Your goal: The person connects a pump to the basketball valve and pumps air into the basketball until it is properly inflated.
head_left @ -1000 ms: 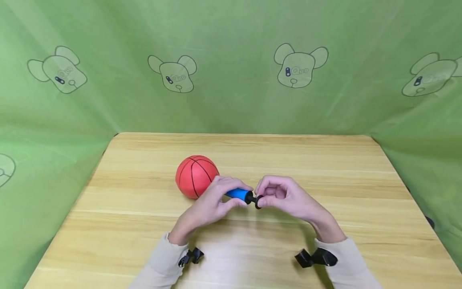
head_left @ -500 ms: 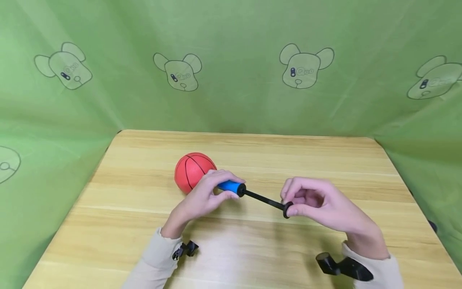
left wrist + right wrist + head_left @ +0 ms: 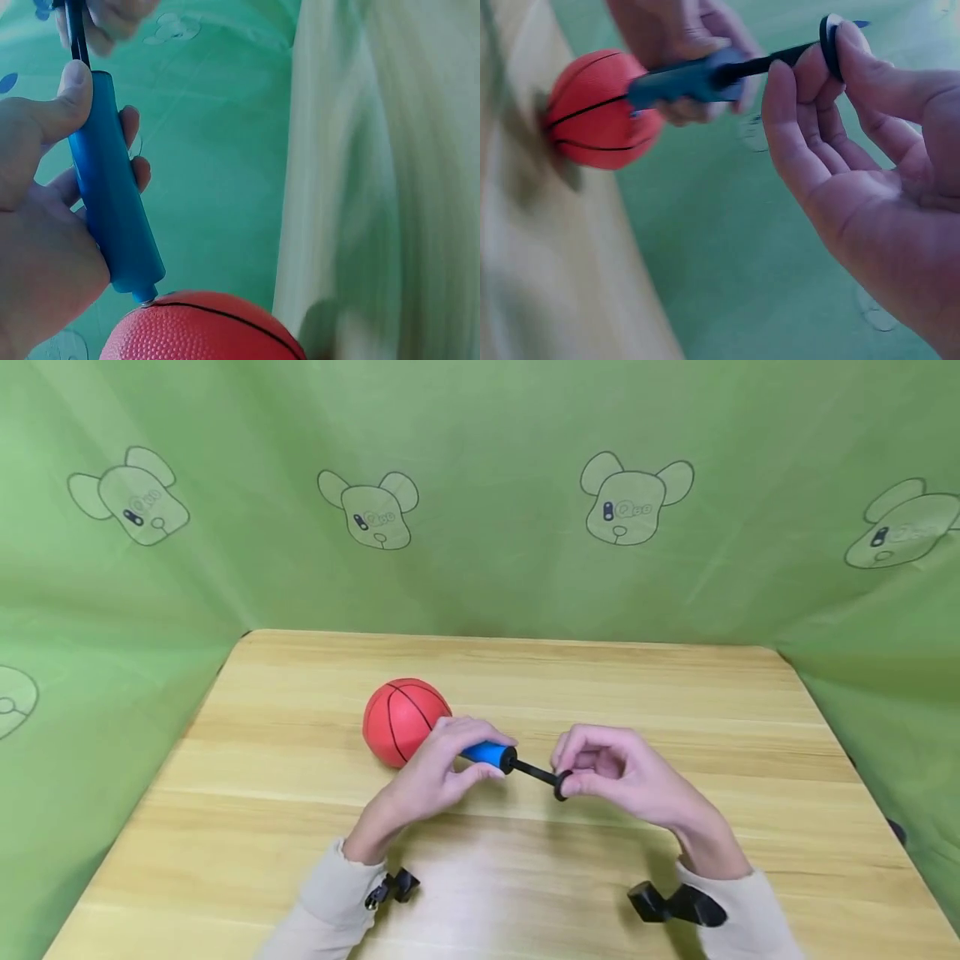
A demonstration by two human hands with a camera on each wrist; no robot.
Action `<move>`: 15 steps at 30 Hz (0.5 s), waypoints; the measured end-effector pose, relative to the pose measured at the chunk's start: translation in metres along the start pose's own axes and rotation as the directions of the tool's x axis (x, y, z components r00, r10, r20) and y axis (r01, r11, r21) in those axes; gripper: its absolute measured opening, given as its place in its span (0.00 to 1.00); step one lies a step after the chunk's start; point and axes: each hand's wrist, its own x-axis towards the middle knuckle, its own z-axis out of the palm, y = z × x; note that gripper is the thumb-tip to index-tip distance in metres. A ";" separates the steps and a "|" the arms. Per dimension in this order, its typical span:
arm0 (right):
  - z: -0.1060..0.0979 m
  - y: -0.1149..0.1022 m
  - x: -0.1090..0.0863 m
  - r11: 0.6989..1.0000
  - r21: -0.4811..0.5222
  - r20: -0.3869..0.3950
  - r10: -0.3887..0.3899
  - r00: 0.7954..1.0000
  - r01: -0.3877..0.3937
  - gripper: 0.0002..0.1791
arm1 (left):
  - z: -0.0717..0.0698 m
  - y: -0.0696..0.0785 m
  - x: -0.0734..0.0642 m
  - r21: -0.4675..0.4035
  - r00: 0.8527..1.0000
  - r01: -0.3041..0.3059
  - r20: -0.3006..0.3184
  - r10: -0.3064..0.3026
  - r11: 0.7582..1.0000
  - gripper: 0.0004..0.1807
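Observation:
A red ball with black lines, like a small basketball (image 3: pixel 401 720), sits on the table left of the hands. My left hand (image 3: pixel 442 768) grips the blue barrel of a hand pump (image 3: pixel 116 180), fingers and thumb wrapped round it. In the left wrist view the pump's nozzle end meets the top of the ball. With thumb and fingers my right hand (image 3: pixel 626 772) pinches the round black handle (image 3: pixel 829 46) at the end of the pump's rod. Part of the black rod (image 3: pixel 534 770) shows between barrel and handle.
The wooden table (image 3: pixel 637 685) spreads under both hands. Green cloth (image 3: pixel 480 585) printed with cartoon animal heads hangs behind it and at both sides. Each sleeve bears a black camera mount (image 3: pixel 678 906).
The right hand first drew the pump's rod far out to the right, then moved back left, so less rod shows now. The left hand keeps its grip, with small shifts.

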 end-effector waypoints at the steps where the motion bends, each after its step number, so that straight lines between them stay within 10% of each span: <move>1: 0.002 0.005 0.002 1.000 0.003 -0.004 0.022 1.000 -0.022 0.11 | 0.003 0.001 0.000 0.000 1.000 -0.006 0.008 0.006 1.000 0.17; 11: 0.008 0.014 0.006 0.997 -0.028 -0.028 0.077 0.997 -0.077 0.09 | 0.010 0.000 -0.002 -0.018 0.997 -0.018 0.068 0.019 1.000 0.15; 15: 0.001 -0.008 -0.004 0.998 -0.034 -0.003 -0.046 0.999 0.046 0.15 | 0.002 -0.003 -0.002 -0.018 0.999 -0.025 0.024 0.025 1.000 0.16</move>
